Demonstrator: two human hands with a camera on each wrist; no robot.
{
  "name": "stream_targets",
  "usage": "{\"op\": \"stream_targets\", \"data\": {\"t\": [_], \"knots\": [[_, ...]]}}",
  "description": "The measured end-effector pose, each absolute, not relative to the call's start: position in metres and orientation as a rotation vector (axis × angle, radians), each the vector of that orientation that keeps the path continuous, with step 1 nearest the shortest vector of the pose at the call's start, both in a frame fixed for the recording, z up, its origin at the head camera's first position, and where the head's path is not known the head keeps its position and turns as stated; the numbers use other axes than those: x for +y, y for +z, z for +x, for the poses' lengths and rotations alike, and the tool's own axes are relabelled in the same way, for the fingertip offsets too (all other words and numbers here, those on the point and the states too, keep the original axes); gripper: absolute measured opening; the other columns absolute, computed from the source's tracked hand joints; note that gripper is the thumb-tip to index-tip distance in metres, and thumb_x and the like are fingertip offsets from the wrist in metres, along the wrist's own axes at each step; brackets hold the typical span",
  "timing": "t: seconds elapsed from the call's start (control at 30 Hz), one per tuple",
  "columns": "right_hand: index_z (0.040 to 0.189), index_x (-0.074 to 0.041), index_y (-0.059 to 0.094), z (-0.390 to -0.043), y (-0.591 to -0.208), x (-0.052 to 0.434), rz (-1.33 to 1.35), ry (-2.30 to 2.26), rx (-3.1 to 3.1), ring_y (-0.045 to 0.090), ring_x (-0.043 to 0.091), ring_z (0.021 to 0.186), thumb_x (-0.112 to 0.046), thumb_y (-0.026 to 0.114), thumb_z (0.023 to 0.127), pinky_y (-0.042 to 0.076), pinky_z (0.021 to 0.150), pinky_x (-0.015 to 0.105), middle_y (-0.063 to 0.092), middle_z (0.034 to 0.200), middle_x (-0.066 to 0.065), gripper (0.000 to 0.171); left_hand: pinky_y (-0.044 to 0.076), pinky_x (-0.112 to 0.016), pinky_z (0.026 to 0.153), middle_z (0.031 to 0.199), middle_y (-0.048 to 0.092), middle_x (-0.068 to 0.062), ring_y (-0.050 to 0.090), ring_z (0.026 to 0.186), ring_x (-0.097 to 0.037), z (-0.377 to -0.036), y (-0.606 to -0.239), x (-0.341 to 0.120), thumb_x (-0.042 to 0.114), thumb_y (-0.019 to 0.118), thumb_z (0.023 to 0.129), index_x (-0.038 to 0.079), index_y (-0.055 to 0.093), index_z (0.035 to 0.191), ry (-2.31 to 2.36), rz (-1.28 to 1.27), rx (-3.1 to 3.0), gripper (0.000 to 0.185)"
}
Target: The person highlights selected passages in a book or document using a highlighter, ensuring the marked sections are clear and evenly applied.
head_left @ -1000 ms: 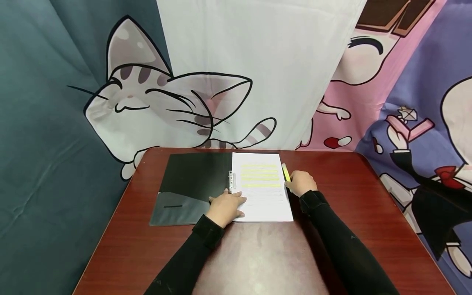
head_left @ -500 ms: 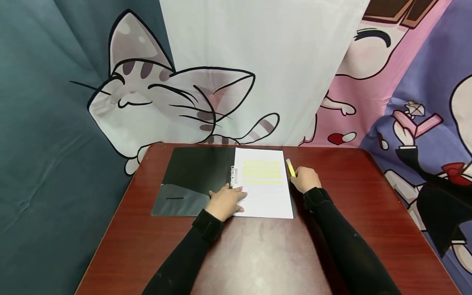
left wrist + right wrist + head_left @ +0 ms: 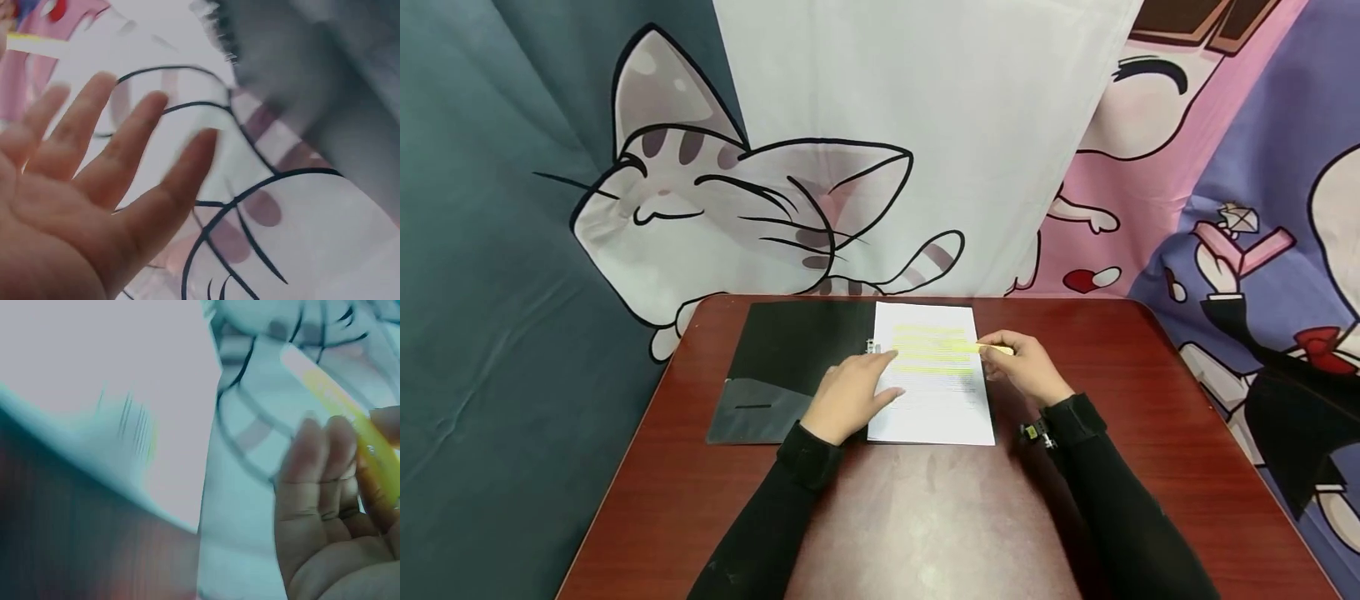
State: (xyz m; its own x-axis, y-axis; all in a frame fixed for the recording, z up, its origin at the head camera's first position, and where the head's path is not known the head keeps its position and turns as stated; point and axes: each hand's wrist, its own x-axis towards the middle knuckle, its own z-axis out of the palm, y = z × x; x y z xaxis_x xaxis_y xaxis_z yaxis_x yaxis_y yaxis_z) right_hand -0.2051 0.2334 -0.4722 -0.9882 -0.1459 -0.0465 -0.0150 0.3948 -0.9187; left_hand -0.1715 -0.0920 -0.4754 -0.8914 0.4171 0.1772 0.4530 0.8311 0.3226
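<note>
A black folder (image 3: 790,358) lies open on the red-brown table (image 3: 925,517), with a white printed sheet (image 3: 936,392) on its right half; yellow highlighted lines cross the sheet's upper part. My left hand (image 3: 850,396) hovers at the sheet's left edge near the metal clip (image 3: 871,346), fingers straight and spread (image 3: 94,156). My right hand (image 3: 1026,367) holds a yellow highlighter (image 3: 996,350) at the sheet's right edge, its tip over the highlighted lines. The right wrist view shows the highlighter (image 3: 344,419) pinched between my fingers (image 3: 312,481), blurred.
Cartoon-print cloth hangs behind the table: a grey cat (image 3: 715,208) at left, pink and purple figures (image 3: 1225,208) at right. A clear pocket (image 3: 760,408) sits on the folder's left flap. Bare table surface lies in front of the folder.
My right hand lifted the highlighter off the table and swung its tip left over the sheet. My left hand rose off the paper and shifted up toward the clip.
</note>
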Motion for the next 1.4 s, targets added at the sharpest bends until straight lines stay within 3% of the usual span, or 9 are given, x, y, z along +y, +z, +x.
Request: {"op": "stream_targets", "data": {"t": [0.2, 0.33, 0.43, 0.5, 0.77, 1.0, 1.27, 1.4], "knots": [[0.134, 0.018, 0.069, -0.19, -0.476, 0.202, -0.273, -1.963, 2.267, 0.067, 0.008, 0.076, -0.007, 0.066, 0.113, 0.063, 0.073, 0.026, 0.072, 0.092, 0.001, 0.033, 0.067, -0.051, 0.102, 0.151, 0.077, -0.014, 0.079, 0.13, -0.033, -0.174, -0.453, -0.082, 0.041, 0.077, 0.11, 0.012, 0.058, 0.166, -0.781, -0.752, -2.816, 0.066], [0.121, -0.001, 0.079, -0.172, -0.502, 0.179, -0.242, -2.185, 1.969, 0.066, 0.005, 0.075, -0.008, 0.059, 0.117, 0.062, 0.073, 0.022, 0.071, 0.087, -0.007, 0.022, 0.068, -0.047, 0.097, 0.138, 0.083, -0.011, 0.082, 0.12, -0.029, -0.163, -0.466, -0.079, 0.035, 0.074, 0.112, 0.012, 0.073, 0.15, -0.79, -0.836, -2.798, 0.045], [0.11, -0.021, 0.08, -0.161, -0.52, 0.166, -0.177, -2.304, 1.768, 0.065, 0.003, 0.074, -0.013, 0.052, 0.12, 0.06, 0.072, 0.02, 0.07, 0.087, -0.009, 0.031, 0.067, -0.041, 0.089, 0.123, 0.085, -0.011, 0.082, 0.107, -0.026, -0.155, -0.477, -0.078, 0.028, 0.074, 0.112, 0.01, 0.081, 0.135, -0.814, -0.868, -2.792, 0.03], [0.108, -0.025, 0.078, -0.159, -0.527, 0.158, -0.157, -2.381, 1.682, 0.064, 0.002, 0.073, -0.018, 0.048, 0.122, 0.058, 0.072, 0.02, 0.068, 0.084, -0.009, 0.035, 0.065, -0.039, 0.085, 0.115, 0.082, -0.011, 0.079, 0.101, -0.025, -0.152, -0.482, -0.077, 0.024, 0.075, 0.111, 0.007, 0.083, 0.129, -0.836, -0.866, -2.782, 0.026], [0.108, -0.024, 0.075, -0.172, -0.519, 0.142, -0.182, -2.386, 1.695, 0.055, 0.001, 0.06, -0.027, 0.054, 0.122, 0.047, 0.062, 0.021, 0.066, 0.078, -0.011, 0.025, 0.06, -0.036, 0.079, 0.103, 0.082, -0.007, 0.076, 0.09, -0.02, -0.162, -0.475, -0.071, 0.022, 0.071, 0.112, 0.007, 0.078, 0.117, -0.813, -0.857, -2.715, 0.018], [0.107, -0.019, 0.064, -0.183, -0.506, 0.138, -0.224, -2.334, 1.673, 0.057, -0.002, 0.058, -0.024, 0.055, 0.122, 0.05, 0.059, 0.017, 0.07, 0.078, -0.012, 0.018, 0.052, -0.029, 0.074, 0.088, 0.074, -0.003, 0.067, 0.08, -0.015, -0.175, -0.468, -0.067, 0.025, 0.07, 0.112, 0.009, 0.079, 0.106, -0.818, -0.847, -2.679, 0.019], [0.09, -0.018, 0.06, -0.187, -0.505, 0.14, -0.208, -2.36, 1.664, 0.06, -0.002, 0.057, -0.025, 0.052, 0.123, 0.053, 0.056, 0.016, 0.071, 0.074, -0.01, 0.034, 0.052, -0.027, 0.072, 0.088, 0.075, -0.002, 0.063, 0.078, -0.013, -0.178, -0.468, -0.065, 0.022, 0.073, 0.111, 0.008, 0.082, 0.105, -0.83, -0.82, -2.666, 0.018], [0.09, -0.014, 0.063, -0.185, -0.502, 0.138, -0.171, -2.354, 1.727, 0.059, 0.0, 0.057, -0.021, 0.053, 0.122, 0.053, 0.056, 0.017, 0.071, 0.073, -0.008, 0.034, 0.055, -0.029, 0.073, 0.089, 0.078, -0.004, 0.067, 0.078, -0.014, -0.177, -0.469, -0.066, 0.024, 0.073, 0.109, 0.008, 0.083, 0.107, -0.841, -0.814, -2.647, 0.02]]}}
